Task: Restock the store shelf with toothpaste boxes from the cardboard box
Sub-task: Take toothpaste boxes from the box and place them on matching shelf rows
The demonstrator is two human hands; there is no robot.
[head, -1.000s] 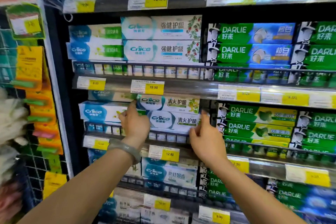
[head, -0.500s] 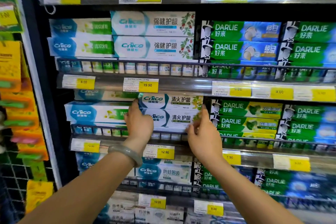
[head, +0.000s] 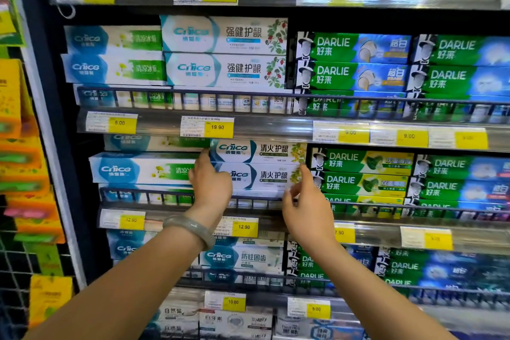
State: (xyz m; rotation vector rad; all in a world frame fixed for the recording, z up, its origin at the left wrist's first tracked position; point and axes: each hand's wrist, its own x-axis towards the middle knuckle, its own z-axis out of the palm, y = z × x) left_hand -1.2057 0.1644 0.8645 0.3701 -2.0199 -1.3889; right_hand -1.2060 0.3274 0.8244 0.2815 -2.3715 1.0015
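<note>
Two white Cnice toothpaste boxes lie stacked on the middle shelf, an upper one and a lower one. My left hand, a pale bangle on its wrist, covers the lower box's left end, with the forefinger up against the upper box's left corner. My right hand pinches the lower box's right end between forefinger and thumb. The stack sits behind a dark wire rail. No cardboard box is in view.
Green Darlie boxes fill the shelf directly right of the stack, and a blue-and-green Cnice box lies to its left. Fuller shelves run above and below, with yellow price tags on each edge. Orange and yellow hanging packs line the far left.
Both hands stay at the ends of the lower Cnice box. My left hand has slid a little to the right over its left end, and the view has shifted slightly.
</note>
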